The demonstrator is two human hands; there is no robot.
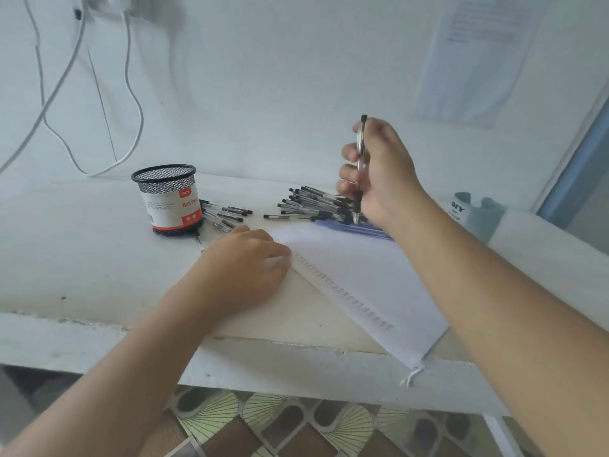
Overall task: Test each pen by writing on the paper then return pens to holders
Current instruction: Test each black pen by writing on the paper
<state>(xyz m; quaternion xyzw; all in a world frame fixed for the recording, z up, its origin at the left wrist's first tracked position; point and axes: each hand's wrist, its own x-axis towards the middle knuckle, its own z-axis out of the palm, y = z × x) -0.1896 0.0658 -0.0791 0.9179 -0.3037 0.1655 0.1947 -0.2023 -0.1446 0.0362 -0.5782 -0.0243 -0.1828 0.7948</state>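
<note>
While right hand point(379, 173) grips pen point(361, 153) upright, left hand point(244, 268) flat on notebook point(356, 268); tip blurred

Place: basic study or office-type desk corner, honestly can't tell if it's a home or a workplace
Surface: white painted tabletop point(82, 258), paint chipped along the front edge
Wall: plain white wall point(263, 77) right behind the back edge, white cables point(135, 103) hanging above the far left corner, a printed sheet point(474, 54) stuck up at far right
Floor: patterned brown and cream floor tiles point(280, 420) below the front edge
Desk stuff: mesh pen holder point(168, 199), loose pens point(313, 202) heaped toward the back edge, spiral notebook point(362, 285) reaching the front edge
</note>
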